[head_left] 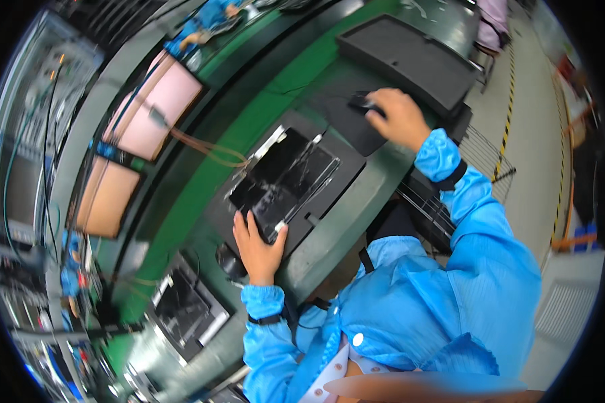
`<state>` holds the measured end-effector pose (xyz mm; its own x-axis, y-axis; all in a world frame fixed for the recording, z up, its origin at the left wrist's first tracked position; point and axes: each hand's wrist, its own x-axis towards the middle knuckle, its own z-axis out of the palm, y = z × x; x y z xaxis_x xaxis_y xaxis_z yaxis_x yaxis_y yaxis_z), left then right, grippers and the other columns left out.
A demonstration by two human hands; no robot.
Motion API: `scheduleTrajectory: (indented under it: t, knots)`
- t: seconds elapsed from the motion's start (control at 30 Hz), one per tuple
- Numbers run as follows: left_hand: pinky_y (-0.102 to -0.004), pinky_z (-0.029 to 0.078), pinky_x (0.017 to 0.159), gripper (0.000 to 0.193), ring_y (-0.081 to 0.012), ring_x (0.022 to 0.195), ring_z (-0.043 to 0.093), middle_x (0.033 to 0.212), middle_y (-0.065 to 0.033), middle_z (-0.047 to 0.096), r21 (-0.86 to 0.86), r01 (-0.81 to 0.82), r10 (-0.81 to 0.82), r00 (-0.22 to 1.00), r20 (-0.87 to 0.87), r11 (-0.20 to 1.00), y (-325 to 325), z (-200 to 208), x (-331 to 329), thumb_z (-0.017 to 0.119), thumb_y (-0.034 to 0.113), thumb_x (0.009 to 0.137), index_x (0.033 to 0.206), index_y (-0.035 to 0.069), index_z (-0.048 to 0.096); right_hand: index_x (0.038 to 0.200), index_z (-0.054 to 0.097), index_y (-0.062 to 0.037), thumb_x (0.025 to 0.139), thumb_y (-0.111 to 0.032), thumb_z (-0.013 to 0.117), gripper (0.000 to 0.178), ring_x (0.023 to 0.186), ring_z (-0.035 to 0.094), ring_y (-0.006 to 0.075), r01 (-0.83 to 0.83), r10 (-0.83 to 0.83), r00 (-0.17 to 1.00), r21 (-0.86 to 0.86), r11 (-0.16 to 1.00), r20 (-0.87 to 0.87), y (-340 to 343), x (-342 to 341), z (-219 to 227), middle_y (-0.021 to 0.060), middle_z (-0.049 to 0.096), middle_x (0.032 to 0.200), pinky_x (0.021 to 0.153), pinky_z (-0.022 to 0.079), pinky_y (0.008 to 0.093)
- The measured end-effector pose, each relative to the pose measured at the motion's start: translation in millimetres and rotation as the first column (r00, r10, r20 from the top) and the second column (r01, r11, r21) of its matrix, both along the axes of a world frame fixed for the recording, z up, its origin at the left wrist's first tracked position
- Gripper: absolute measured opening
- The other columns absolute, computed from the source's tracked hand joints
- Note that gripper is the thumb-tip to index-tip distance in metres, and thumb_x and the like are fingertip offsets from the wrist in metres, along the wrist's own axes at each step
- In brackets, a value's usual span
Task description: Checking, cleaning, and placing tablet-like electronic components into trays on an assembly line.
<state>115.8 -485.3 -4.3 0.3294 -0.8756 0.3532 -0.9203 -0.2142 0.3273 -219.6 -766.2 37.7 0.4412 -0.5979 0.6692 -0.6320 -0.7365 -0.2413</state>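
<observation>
A glossy black screen panel (pixel 296 168) with pale strips along its edges lies in a dark flat fixture (pixel 343 176) on the bench before me. My left hand (pixel 257 248) rests at the panel's near-left corner, fingers spread and thumb out, gripping nothing. To the right, my right hand (pixel 400 117) is on a black computer mouse (pixel 361 102), its fingers reaching over the mouse. Beneath the mouse is a dark mat (pixel 356 131). A thin brownish cable (pixel 212 153) runs from the panel's far edge toward the lit screens.
A large dark tray (pixel 410 57) stands beyond the mouse. Two lit screens, one pink (pixel 156 107) and one orange (pixel 107 198), stand behind the bench. A second panel (pixel 185 305) and a small black object (pixel 229 260) lie left. Another person's blue sleeve (pixel 212 13) shows across the bench.
</observation>
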Motion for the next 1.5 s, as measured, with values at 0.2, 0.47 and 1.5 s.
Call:
scheduleTrajectory:
  t: [0.2,0.47,1.5]
  knots:
    - [-0.0489,0.025,0.120,0.087,-0.0438,0.143,0.034,0.156,-0.0265,0.033,0.042,-0.001,0.000,1.000,0.020,0.999,3.2,-6.7,5.0,0.078,0.048,0.081,0.145,-0.002,0.044,0.127,0.056,-0.0028,0.077,-0.023,0.080,0.059,0.135,0.044,0.0337,0.554,-0.475,0.724,0.009,0.833,-0.501,-3.1,-153.5,-19.2,0.0167,0.055,0.130,0.111,0.038,0.0468]
    - [-0.0484,0.027,0.119,0.085,-0.0457,0.142,0.035,0.158,-0.0242,0.032,0.035,-0.013,0.012,0.999,0.030,0.999,0.8,-5.5,6.9,0.076,0.048,0.084,0.147,0.001,0.044,0.107,0.063,-0.0046,0.069,-0.020,0.082,0.046,0.101,0.057,0.0330,0.282,-0.336,0.892,-0.209,0.936,-0.301,89.1,-198.8,-3.2,0.0118,0.060,0.104,0.093,0.045,0.0428]
    - [-0.0396,0.056,0.087,0.017,-0.0332,0.101,0.068,0.107,-0.0144,0.070,-0.301,-0.683,0.658,0.727,-0.195,0.666,351.5,-7.1,-28.4,0.071,0.001,0.081,0.098,0.002,0.070,0.116,0.067,-0.0023,0.085,-0.032,0.073,0.043,0.097,0.066,0.0380,-0.425,0.829,0.425,0.728,0.538,-0.364,244.1,66.3,-86.8,0.0192,0.069,0.105,0.084,0.053,0.0467]
